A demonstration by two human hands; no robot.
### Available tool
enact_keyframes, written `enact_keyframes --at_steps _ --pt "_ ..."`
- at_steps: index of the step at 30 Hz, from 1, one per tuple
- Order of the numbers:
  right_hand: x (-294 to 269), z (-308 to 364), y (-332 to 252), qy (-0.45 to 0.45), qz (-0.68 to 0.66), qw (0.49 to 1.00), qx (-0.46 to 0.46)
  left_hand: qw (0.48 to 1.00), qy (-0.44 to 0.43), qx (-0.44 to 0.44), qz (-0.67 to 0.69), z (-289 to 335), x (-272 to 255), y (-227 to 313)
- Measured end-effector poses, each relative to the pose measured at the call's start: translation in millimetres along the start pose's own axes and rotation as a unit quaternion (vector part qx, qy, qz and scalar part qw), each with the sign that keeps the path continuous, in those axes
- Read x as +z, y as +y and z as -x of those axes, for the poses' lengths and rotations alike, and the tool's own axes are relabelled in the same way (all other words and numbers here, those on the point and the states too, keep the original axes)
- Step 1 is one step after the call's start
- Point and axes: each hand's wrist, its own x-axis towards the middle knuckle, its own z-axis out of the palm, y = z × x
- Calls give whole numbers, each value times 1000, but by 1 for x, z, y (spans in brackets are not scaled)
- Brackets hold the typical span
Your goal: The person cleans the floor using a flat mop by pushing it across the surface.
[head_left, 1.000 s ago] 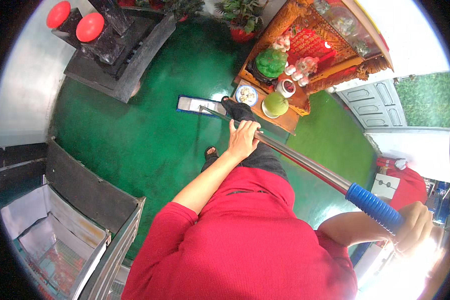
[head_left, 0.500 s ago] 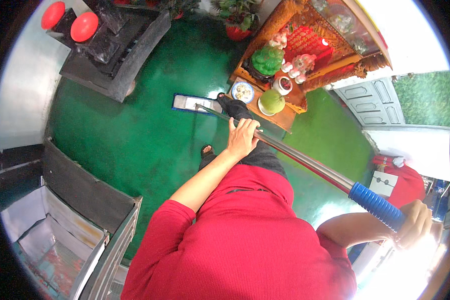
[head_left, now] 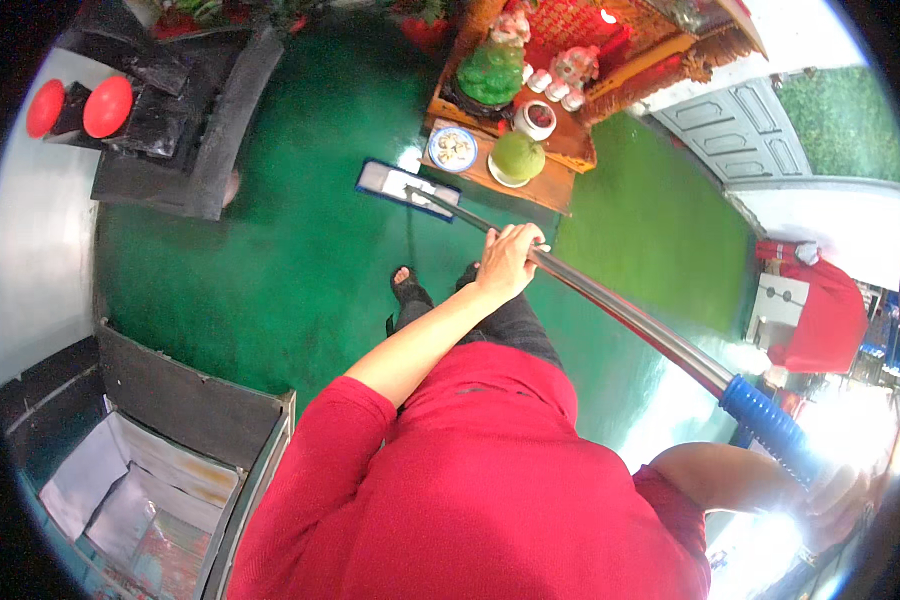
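Observation:
A flat mop with a long metal pole (head_left: pixel 620 310) slants from lower right up to its pale rectangular head (head_left: pixel 407 188) on the glossy green floor (head_left: pixel 270 260). My left hand (head_left: pixel 508 262) grips the pole about midway. My right hand (head_left: pixel 835 497) holds the blue grip (head_left: pixel 770 425) at the pole's top end, washed out by glare. The mop head lies just in front of a low wooden shrine (head_left: pixel 530 150). My red shirt fills the lower middle, and my bare foot (head_left: pixel 408 292) stands behind the mop head.
The shrine holds a green fruit (head_left: pixel 518 155), a small plate (head_left: pixel 452 148), cups and figurines. A dark cabinet (head_left: pixel 175 130) with two red round objects (head_left: pixel 80 105) stands at upper left. An open box (head_left: pixel 150 470) sits lower left. A grey door (head_left: pixel 735 125) and a red garment (head_left: pixel 825 310) are right.
The mop head has slid along the floor in front of the shrine while both hands kept their hold on the pole. The view has shifted slightly with my head.

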Motion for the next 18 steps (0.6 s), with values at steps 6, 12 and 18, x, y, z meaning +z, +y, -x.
enact_keyframes --at_steps 6,12,18 --pt "-54 20 -39 13 69 997 -12 998 -61 19 21 7 68 34" --pt "-122 50 -41 -16 68 997 -18 998 -61 22 -8 8 139 65" --pt "-206 73 -42 15 -20 998 -61 1000 -24 3 -19 4 228 97"
